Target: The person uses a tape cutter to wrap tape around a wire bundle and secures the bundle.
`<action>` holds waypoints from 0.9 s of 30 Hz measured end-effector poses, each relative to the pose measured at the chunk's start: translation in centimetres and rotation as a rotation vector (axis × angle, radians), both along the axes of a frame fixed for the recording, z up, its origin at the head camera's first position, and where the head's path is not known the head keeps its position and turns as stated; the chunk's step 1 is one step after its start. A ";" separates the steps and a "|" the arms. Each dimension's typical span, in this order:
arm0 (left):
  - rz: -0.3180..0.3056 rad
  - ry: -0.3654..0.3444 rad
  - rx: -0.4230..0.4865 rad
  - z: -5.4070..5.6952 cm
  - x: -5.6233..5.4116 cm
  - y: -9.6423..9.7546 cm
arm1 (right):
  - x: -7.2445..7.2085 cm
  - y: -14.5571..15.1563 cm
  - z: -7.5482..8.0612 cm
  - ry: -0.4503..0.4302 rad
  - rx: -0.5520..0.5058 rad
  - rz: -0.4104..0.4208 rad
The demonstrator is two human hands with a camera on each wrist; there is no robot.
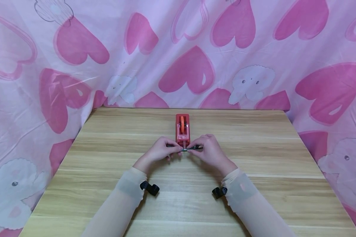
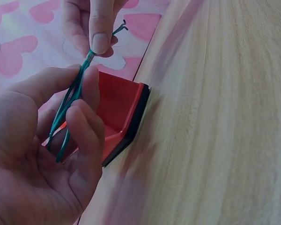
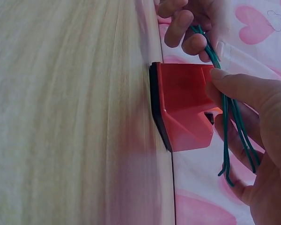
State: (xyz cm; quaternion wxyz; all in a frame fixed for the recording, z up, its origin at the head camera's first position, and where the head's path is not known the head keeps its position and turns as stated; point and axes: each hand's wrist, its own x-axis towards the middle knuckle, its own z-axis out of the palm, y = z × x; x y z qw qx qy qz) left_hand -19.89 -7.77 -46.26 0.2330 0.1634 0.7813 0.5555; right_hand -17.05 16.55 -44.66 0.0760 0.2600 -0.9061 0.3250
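A bundle of thin green wires [image 2: 68, 110] stretches between both hands just in front of a red tape dispenser [image 1: 182, 136]. My left hand [image 1: 163, 149] pinches one end between thumb and fingers; loops of wire hang into its palm in the left wrist view. With thumb and fingertips, my right hand [image 1: 209, 149] pinches the other end, where bent wire tips [image 3: 227, 176] stick out below the fingers. A pale, shiny section shows on the bundle between the two hands. The fingertips are close to the dispenser's near end, which holds an orange roll [image 1: 182, 124].
The dispenser stands on a wood-grain table [image 1: 130, 128], lengthwise away from me. Behind the table and along both sides hangs a pink curtain [image 1: 189, 72] with hearts. Black wrist cameras [image 1: 149, 188] sit at both sleeves.
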 end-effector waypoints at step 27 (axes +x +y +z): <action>0.010 0.078 -0.017 0.4 0.4 -0.2 | -1.2 0.6 0.4 -0.214 -0.008 -0.021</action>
